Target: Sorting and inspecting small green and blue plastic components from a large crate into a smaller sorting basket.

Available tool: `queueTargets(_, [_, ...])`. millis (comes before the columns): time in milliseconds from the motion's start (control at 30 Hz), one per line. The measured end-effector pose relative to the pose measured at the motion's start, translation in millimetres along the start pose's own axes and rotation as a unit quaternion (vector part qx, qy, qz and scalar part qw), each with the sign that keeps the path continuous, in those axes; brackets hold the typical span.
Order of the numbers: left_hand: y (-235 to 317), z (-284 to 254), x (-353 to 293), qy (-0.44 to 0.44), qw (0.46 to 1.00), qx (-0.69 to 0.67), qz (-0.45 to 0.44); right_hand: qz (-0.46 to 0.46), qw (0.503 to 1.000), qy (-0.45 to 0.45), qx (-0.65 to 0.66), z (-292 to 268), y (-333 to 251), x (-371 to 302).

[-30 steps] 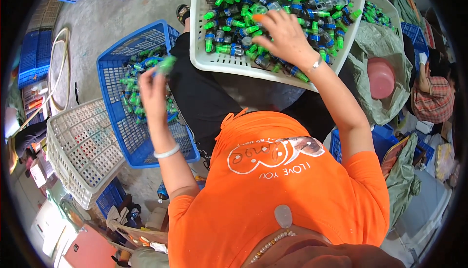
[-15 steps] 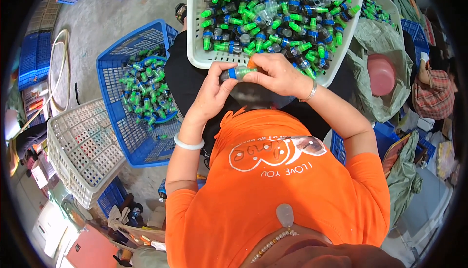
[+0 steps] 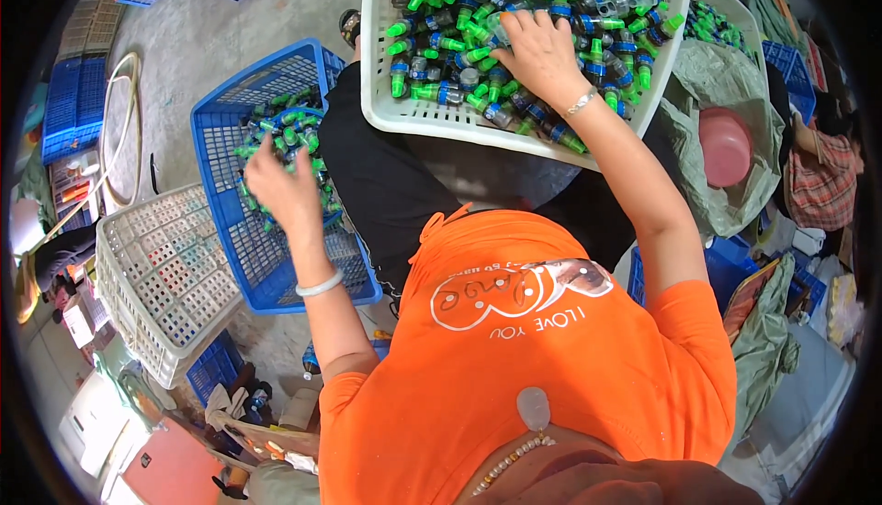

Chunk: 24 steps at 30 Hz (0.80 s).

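Note:
A white basket [image 3: 432, 119] rests on my lap, heaped with small green-capped, blue-banded parts [image 3: 441, 9]. My right hand [image 3: 537, 55] lies palm down on that heap with fingers spread among the pieces; a bracelet sits on its wrist. My left hand [image 3: 280, 188] reaches out to the left over a blue crate [image 3: 276, 284] on the floor. A smaller pile of the same green parts [image 3: 276, 128] lies in that crate. I see only the back of the left hand, so whatever is in its fingers is hidden.
An empty white crate [image 3: 161, 275] stands left of the blue one. A pink bowl [image 3: 726, 147] sits in a grey-green sack [image 3: 707, 73] at the right. Stacked blue crates [image 3: 69, 110] and a coiled hose [image 3: 119, 128] are at the far left on the concrete floor.
Half a second ago both hands met at the near rim of the white basket. Since then my left hand has swung out over the blue crate and my right hand has gone back into the heap.

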<state>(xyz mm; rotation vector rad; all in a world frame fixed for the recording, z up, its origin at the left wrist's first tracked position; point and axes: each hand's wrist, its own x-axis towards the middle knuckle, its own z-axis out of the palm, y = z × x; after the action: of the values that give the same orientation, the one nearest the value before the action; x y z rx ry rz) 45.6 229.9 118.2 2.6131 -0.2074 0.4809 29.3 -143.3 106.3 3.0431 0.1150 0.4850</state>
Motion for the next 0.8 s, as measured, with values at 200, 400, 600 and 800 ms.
queueTargets(200, [117.0,61.9,22.6,-0.147,0.955,-0.127,0.223,-0.017,0.999,0.026,-0.041,5.6,13.1,-2.6])
queueTargets(400, [147.6,160.3,36.7,-0.221,0.947,-0.015,0.233,0.067,0.986,0.061,0.142,-47.7,17.0,-32.9])
queueTargets(600, [142.0,157.6,41.3,-0.235,0.932,-0.054,0.269,0.255,0.872,-0.004,0.417,-65.5,14.3,-65.7])
queueTargets(800, [144.8,90.5,21.7,-0.441,0.713,-0.537,-0.094,0.202,0.834,-0.013,0.513,-60.6,-0.1,-50.5])
